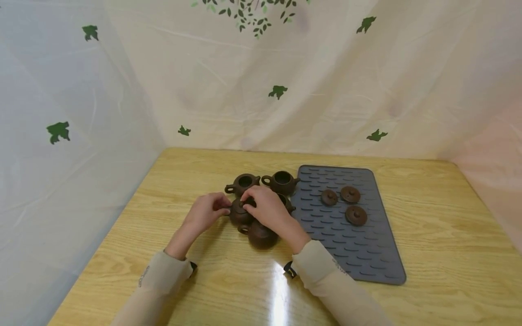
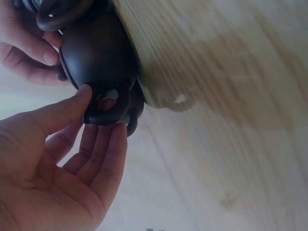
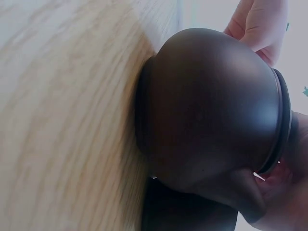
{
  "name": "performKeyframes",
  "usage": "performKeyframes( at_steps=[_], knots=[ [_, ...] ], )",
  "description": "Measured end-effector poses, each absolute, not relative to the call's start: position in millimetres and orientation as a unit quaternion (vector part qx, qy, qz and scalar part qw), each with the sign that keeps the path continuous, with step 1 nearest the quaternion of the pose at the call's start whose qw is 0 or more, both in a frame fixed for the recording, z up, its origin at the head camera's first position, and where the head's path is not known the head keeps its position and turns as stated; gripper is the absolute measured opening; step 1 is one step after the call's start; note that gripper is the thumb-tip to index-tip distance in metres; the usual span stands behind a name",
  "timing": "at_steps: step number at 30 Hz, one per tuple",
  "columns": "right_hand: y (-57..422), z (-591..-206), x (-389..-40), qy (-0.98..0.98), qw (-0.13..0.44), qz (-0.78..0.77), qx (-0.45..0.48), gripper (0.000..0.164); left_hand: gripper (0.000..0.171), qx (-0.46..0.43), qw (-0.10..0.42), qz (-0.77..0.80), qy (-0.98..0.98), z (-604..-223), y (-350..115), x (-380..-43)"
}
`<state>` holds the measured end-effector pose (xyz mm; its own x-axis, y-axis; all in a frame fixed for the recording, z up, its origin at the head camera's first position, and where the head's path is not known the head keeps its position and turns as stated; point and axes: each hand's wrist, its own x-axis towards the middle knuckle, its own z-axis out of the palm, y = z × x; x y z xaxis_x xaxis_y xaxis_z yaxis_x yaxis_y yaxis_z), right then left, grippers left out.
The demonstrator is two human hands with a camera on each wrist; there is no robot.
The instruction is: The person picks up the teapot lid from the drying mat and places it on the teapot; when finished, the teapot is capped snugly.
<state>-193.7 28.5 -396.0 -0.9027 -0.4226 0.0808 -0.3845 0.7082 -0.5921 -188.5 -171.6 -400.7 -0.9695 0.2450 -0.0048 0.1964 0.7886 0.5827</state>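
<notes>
The left hand [image 1: 205,210] has its grip pinching the handle [image 2: 103,118] of the leftmost teapot [image 1: 239,218], thumb above and fingers beneath. The right hand [image 1: 267,207] reaches over the front teapot [image 1: 262,236] and pinches the knob of the lid [image 1: 240,210], which sits on that leftmost pot. Handling the lid well calls for a steady handle, a light pinch and a straight vertical movement, so the rim does not scrape or chip. The right wrist should clear the crowded neighbours, including the lidless back-left teapot [image 1: 240,189] and back-right teapot [image 1: 285,187].

The wooden table [image 1: 432,217] is pale, grained and glossy, with a bright reflection near its front. A grey ridged mat [image 1: 367,256] lies to the right, carrying three loose lids [image 1: 356,215]. Cream cloth [image 1: 212,90] hangs behind, dotted with green birds [image 1: 277,92].
</notes>
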Motion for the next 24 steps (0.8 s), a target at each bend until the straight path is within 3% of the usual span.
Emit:
performKeyframes(
  at_steps=[12, 24],
  knots=[
    [40, -397, -192, 0.905, 0.017, -0.362, -0.221, 0.014, 0.012, 0.121, 0.058, 0.316, 0.939, -400, -174, -189],
    [70, -391, -191, 0.894, -0.011, -0.401, -0.198, 0.013, 0.013, 0.138, 0.034, 0.329, 0.934, -393, -171, -189]
  ],
)
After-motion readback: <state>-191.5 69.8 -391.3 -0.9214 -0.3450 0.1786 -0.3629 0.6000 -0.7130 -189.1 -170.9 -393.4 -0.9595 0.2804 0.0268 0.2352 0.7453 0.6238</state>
